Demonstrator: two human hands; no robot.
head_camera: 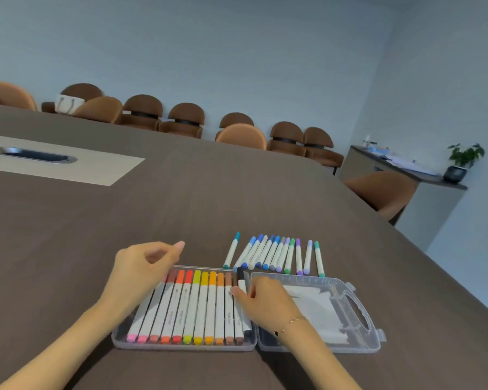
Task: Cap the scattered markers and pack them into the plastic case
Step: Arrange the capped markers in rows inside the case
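Observation:
A clear plastic case (181,346) lies open on the table. Its left half holds a row of several capped white markers (192,305) with pink, red, yellow, orange and brown caps. My right hand (265,301) holds a black-capped marker (241,280) at the row's right end, by the case's hinge. My left hand (144,266) hovers over the row's left end, fingers loosely curled and holding nothing. Behind the case, several capped blue, grey, purple and green markers (276,254) lie side by side on the table. The case's right half (358,302) has a handle cutout and white paper inside.
The brown table (181,209) stretches far ahead with a pale inset panel and metal cable slot (31,154) at the left. Brown chairs (240,133) line the far edge and wall. A side cabinet with a potted plant (462,161) stands at the right.

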